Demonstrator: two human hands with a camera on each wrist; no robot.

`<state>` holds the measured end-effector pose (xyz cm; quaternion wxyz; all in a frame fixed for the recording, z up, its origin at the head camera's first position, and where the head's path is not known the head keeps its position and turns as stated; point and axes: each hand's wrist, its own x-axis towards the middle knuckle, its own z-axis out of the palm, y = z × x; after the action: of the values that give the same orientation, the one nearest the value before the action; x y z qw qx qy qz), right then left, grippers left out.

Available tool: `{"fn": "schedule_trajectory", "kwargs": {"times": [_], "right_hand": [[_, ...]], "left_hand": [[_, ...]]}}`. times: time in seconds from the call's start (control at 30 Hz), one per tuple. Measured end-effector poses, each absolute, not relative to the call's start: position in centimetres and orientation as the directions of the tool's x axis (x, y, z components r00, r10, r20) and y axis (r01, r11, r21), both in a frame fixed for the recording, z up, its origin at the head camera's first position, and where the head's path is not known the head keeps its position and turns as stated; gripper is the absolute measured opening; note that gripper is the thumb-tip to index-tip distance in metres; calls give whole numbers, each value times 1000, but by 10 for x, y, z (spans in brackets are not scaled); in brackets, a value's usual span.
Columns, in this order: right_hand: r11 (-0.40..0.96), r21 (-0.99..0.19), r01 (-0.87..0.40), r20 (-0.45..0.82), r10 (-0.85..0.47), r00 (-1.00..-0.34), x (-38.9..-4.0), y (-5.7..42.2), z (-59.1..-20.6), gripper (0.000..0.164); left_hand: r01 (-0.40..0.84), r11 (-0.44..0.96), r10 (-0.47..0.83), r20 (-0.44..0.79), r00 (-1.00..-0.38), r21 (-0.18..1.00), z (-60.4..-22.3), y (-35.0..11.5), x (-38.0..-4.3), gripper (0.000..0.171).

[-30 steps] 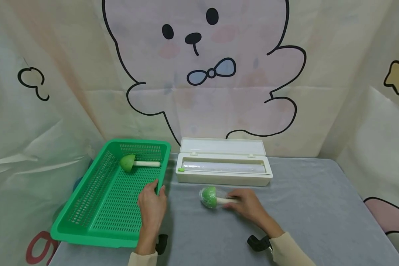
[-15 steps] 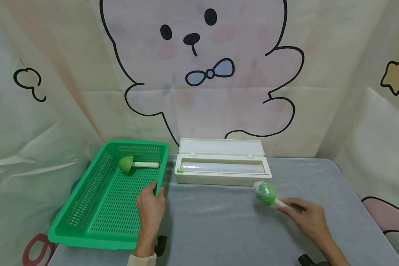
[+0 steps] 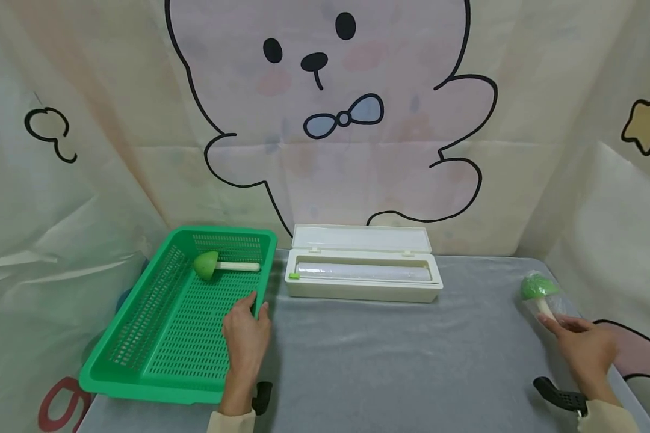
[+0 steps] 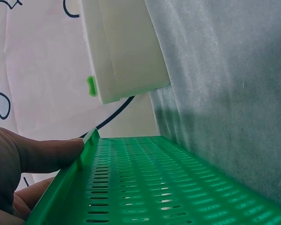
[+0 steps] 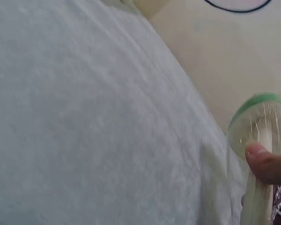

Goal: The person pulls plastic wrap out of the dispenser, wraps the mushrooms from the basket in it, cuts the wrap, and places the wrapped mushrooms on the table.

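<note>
My right hand [image 3: 587, 349] pinches the pale stem of a mushroom-shaped piece [image 3: 538, 287] with a green cap, at the table's right edge. Clear film covers the cap and part of the stem; in the right wrist view the thumb [image 5: 264, 161] presses on the stem. My left hand [image 3: 246, 340] grips the right rim of a green plastic basket [image 3: 157, 391], with the thumb [image 4: 56, 152] on the outer side in the left wrist view. A second green mushroom-shaped piece [image 3: 207, 265], without visible film, lies inside the basket near its back.
A white cling film dispenser [image 3: 365, 294] stands at the back with its lid [image 3: 362, 239] raised and a film roll [image 3: 364, 272] inside. Grey cloth [image 3: 390, 361] covers the table. A printed curtain [image 3: 330, 168] hangs close behind and along both sides.
My right hand has carried the wrapped mushroom-shaped piece from the table's middle to its right edge, turning the cap away from me. The left hand has stayed on the basket rim.
</note>
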<state>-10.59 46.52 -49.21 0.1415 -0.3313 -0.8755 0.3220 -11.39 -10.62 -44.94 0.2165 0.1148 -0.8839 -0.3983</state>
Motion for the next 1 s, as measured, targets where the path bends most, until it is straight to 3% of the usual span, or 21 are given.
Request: {"fn": "schedule_trajectory", "kwargs": {"times": [0.13, 0.23, 0.43, 0.63, 0.83, 1.0], "right_hand": [[584, -640, 500, 49, 680, -732, -109, 476, -499, 45], [577, -634, 515, 29, 683, -730, -110, 478, -504, 46], [630, -578, 518, 30, 651, -758, -111, 475, -505, 59], [685, -478, 550, -16, 619, -785, -114, 457, -487, 90], [744, -527, 410, 175, 568, -805, -125, 414, -459, 84], [802, -573, 169, 300, 397, -868, -140, 371, -447, 66]], "left_hand": [[-37, 655, -377, 284, -881, 755, -449, -105, -114, 35], [-43, 652, -382, 279, -881, 757, -448, -104, -114, 35], [-66, 650, -393, 261, -882, 757, -447, -105, -115, 36], [-60, 728, -357, 303, -884, 683, -445, -102, -117, 42], [31, 787, -312, 440, -842, 616, -439, -84, -127, 45], [169, 751, -204, 468, -860, 639, -436, -65, -147, 44]]}}
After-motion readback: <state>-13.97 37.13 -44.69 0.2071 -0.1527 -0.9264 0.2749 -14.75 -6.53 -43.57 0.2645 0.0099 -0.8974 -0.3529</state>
